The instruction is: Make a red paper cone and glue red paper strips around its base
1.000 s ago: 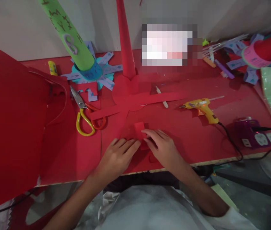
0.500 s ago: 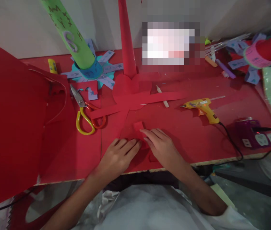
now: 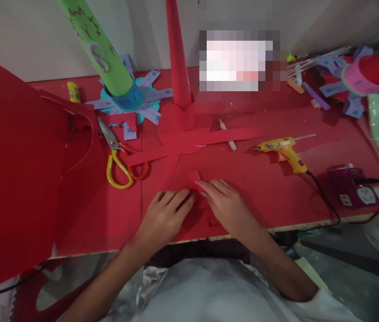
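A small red paper strip (image 3: 194, 175) lay between both hands, just in from the front edge of the red tabletop (image 3: 259, 192). The right hand's (image 3: 227, 203) forefinger tip touched it, thumb slightly apart; I couldn't tell whether they pinched. The left hand's (image 3: 165, 212) fingers were bent close together beside it, their grip hidden. Scissors (image 3: 119, 167) lay beyond, leftward. A stretch of tabletop separated the right hand from the yellow hot glue gun (image 3: 286, 151), whose cord reached the edge.

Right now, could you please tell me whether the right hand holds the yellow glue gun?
No, the glue gun lies on the table, apart from the right hand, which touches a red strip.
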Motion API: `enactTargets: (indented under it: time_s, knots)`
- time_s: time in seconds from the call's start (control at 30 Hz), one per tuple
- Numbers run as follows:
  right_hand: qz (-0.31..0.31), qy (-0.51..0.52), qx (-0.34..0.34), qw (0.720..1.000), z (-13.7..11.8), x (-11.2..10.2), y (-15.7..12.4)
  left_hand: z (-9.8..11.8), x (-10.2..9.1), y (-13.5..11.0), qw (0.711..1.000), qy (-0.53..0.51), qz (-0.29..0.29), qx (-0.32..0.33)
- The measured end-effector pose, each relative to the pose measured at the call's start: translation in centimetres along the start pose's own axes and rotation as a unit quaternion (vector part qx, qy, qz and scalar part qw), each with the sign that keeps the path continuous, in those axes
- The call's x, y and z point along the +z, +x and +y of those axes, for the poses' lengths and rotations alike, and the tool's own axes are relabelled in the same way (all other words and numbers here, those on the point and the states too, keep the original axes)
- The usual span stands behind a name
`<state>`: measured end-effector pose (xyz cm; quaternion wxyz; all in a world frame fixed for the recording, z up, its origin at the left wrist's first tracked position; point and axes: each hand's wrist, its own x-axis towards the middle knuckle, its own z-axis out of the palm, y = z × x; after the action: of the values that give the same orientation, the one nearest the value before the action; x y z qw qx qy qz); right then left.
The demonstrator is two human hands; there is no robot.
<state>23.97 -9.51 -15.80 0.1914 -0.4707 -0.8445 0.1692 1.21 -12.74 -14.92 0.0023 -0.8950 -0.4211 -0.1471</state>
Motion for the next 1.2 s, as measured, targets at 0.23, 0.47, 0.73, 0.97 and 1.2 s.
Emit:
enactTargets:
  time_s: [0.23, 0.47, 0.73, 0.97, 1.2]
  knots:
    - [-0.03, 0.001, -0.003, 1.0, 0.0, -0.2, 0.1, 0.1, -0.1, 0.1, 1.0, 0.004, -0.005, 0.0]
    - [-0.043, -0.012, -0.005, 0.999, 0.1, -0.1, 0.1, 0.1, 0.1, -0.1, 1.0, 0.015, -0.006, 0.004]
    - [-0.068, -0.023, 0.001, 0.997, 0.1, -0.3, 0.2, 0.2, 0.1, 0.0, 1.0, 0.024, -0.012, 0.004]
    - [-0.059, -0.089, -0.022, 0.994, -0.1, -0.8, 0.2, 0.1, -0.1, 0.2, 1.0, 0.015, -0.007, 0.004]
    - [-0.055, -0.147, -0.063, 0.986, 0.1, -0.7, -0.1, -2.3, -2.5, 1.9, 0.998, 0.028, 0.05, -0.035]
